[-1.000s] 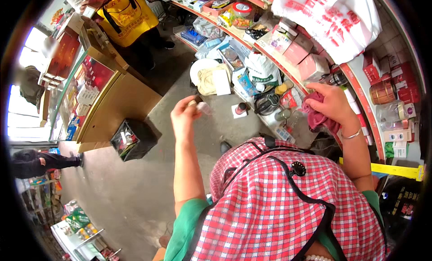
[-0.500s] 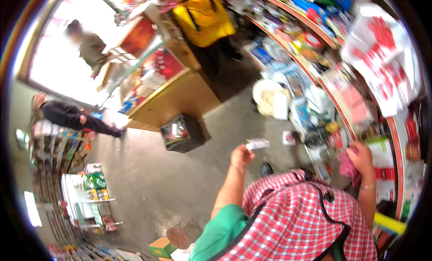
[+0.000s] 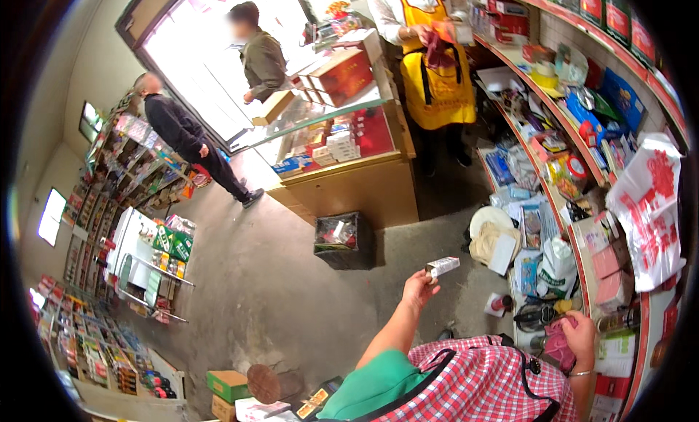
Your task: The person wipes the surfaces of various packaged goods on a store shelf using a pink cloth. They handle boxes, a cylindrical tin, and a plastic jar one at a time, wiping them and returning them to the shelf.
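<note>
Out in front of me, my left hand (image 3: 420,287) is closed on one end of a small white box (image 3: 443,266), held clear above the grey floor. On the right, beside the shelf, my right hand (image 3: 579,337) grips a crumpled pink cloth (image 3: 558,346). Part of the cloth is hidden by my fingers. Below that hand stand packages and a green-and-white box (image 3: 616,355) on the lower shelf. A dark-topped jar (image 3: 501,303) lies on the floor between my hands, with a white piece next to it.
Red-edged shelves (image 3: 547,163) full of goods curve along my right; a white-and-red plastic bag (image 3: 644,211) hangs there. Ahead, a black bin (image 3: 344,241) stands against a glass-topped counter (image 3: 357,176). A person in a yellow apron (image 3: 437,80) and two other people stand beyond.
My view has swung, so the counter and people sit further right and upright. My left hand still holds the white box, my right hand the pink cloth.
</note>
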`<state>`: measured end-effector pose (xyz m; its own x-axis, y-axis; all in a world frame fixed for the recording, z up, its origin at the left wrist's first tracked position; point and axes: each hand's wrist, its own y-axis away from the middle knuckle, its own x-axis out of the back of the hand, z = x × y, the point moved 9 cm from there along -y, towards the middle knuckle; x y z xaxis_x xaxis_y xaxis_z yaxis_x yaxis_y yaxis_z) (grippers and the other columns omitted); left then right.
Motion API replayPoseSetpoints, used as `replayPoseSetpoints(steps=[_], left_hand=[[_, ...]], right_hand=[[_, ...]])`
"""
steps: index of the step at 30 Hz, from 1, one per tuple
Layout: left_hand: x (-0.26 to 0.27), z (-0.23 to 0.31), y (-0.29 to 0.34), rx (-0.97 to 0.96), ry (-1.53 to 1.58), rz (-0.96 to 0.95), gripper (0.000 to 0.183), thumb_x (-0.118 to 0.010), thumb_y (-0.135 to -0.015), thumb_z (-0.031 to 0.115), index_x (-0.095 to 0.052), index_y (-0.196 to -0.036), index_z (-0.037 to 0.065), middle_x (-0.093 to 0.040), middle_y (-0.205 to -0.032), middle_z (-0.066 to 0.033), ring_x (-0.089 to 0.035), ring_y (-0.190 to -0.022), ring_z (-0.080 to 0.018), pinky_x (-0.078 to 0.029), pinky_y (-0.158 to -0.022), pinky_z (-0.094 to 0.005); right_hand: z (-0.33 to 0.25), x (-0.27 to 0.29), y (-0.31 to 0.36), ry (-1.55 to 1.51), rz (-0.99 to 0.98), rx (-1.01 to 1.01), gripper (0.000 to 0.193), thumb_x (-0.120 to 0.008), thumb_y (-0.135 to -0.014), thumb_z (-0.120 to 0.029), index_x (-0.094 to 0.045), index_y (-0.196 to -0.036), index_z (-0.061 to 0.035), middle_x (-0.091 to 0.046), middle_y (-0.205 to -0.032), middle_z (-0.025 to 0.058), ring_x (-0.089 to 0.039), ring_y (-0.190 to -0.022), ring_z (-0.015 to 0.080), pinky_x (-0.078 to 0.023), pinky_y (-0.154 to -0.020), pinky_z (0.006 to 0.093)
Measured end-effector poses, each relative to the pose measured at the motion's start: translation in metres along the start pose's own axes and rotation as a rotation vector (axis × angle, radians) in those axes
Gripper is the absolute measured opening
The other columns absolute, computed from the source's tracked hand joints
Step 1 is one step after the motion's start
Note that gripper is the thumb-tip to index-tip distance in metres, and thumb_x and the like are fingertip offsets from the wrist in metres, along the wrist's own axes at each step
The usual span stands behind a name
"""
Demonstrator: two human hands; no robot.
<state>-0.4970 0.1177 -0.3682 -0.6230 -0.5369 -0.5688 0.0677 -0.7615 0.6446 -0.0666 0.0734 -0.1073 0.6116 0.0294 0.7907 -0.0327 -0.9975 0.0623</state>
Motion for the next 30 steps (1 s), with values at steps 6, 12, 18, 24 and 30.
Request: replayPoseSetpoints(steps=[6,12,18,24,30], left_hand=[[-0.001,0.014,0.011,-0.034,-0.404,0.075,0.025,-0.053,-0.075,-0.001,-0.062,-0.098,0.002,-0.057,-0.068,-0.0034,-0.055,-0.056,-0.015,-0.046,-0.049,-0.0294],[-0.013,0.012,0.003,0.015,-0.2,-0.063,0.023,-0.05,-0.078,0.0,-0.061,-0.099,0.004,-0.06,-0.079,-0.0047,-0.056,-0.063,-0.0145,-0.046,-0.049,-0.0301],[-0.069,0.019,0.023,0.014,-0.242,-0.15,0.029,-0.049,-0.081,0.003,-0.061,-0.107,0.006,-0.057,-0.076,-0.0022,-0.053,-0.06,-0.013,-0.047,-0.053,-0.0296],[-0.13,0.008,0.018,-0.048,-0.717,-0.287,0.041,-0.044,-0.077,-0.002,-0.058,-0.114,0.005,-0.059,-0.091,-0.0054,-0.056,-0.071,-0.0144,-0.054,-0.062,-0.0349],[-0.107,-0.007,0.006,-0.013,-0.562,-0.12,0.039,-0.043,-0.08,-0.001,-0.053,-0.117,0.002,-0.06,-0.087,-0.0088,-0.059,-0.069,-0.0174,-0.054,-0.061,-0.0374]], right_hand=[[0.011,-0.018,-0.017,0.034,-0.006,0.005,0.028,-0.067,-0.074,-0.017,-0.065,-0.095,0.0009,-0.066,-0.084,0.0169,-0.064,-0.079,0.0248,-0.049,-0.071,0.0339],[0.002,-0.022,-0.021,0.094,0.037,0.142,0.023,-0.067,-0.074,-0.011,-0.065,-0.094,0.0016,-0.066,-0.077,0.0132,-0.063,-0.069,0.0184,-0.049,-0.064,0.0303],[0.013,-0.013,-0.009,0.003,0.079,0.055,0.023,-0.066,-0.075,-0.012,-0.064,-0.093,0.0015,-0.065,-0.077,0.0151,-0.063,-0.072,0.0223,-0.049,-0.066,0.033],[0.041,0.004,0.015,-0.056,0.187,-0.024,0.026,-0.07,-0.073,-0.018,-0.066,-0.093,-0.0009,-0.066,-0.081,0.0179,-0.065,-0.076,0.0274,-0.05,-0.069,0.0343],[0.04,0.029,0.021,-0.14,0.194,-0.012,0.031,-0.069,-0.074,-0.032,-0.067,-0.094,-0.0085,-0.067,-0.082,0.0122,-0.064,-0.077,0.0277,-0.05,-0.068,0.0378]])
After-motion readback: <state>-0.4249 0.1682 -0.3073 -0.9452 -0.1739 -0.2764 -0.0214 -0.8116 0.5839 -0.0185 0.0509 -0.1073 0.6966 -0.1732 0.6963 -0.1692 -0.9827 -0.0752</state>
